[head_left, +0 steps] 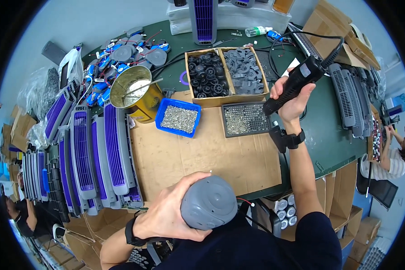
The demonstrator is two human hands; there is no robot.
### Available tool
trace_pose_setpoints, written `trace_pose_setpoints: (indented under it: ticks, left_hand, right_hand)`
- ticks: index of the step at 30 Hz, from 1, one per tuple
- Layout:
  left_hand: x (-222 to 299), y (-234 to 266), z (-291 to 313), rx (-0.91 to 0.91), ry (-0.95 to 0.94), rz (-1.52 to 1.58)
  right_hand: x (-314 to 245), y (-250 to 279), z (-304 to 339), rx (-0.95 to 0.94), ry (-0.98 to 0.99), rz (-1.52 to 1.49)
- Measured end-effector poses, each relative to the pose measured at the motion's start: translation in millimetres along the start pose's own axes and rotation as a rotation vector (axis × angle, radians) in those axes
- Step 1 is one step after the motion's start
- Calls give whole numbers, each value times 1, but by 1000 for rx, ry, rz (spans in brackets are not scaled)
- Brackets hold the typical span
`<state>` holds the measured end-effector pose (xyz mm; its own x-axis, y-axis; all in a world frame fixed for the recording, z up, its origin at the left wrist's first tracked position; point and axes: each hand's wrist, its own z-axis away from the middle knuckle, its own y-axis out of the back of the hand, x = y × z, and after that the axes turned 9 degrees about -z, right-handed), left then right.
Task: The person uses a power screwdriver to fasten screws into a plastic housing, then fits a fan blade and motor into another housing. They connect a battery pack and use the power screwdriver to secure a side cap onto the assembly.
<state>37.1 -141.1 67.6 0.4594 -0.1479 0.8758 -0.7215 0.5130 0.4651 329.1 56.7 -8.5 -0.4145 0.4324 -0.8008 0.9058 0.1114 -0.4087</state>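
My left hand (165, 215) is wrapped round a dark grey rounded plastic housing (211, 201), held close to my body at the near edge of the table. A thin cable end with a small white plug (252, 204) shows beside the housing. In my right hand (296, 102) is a black corded electric screwdriver (297, 87), slanting down to the left. Its lower end is by the right edge of a black perforated tray (262, 118) with small screws in it; whether the bit touches a screw cannot be made out. A blue tray (177, 132) full of small metal screws lies left of it.
Cardboard (202, 155) covers the table's middle. A yellow tin (149, 109) stands left, before grey and blue motors (121, 54). Behind the trays, a divided box (229, 100) holds black wheels and grey parts. Purple-grey panels (83, 153) stack left, grey ones (344, 96) right. Co-workers sit both sides.
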Motion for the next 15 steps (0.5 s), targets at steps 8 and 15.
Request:
trace_pose_setpoints:
  ticks: [8, 15]
  left_hand:
    - [-4, -9, 0, -10, -45, -56]
    - [-2, -16, -1, -28, -89, -55]
  right_hand:
    - [-80, -33, -1, -114, 217, -298]
    - [-118, -89, 41, -272, -59, -760]
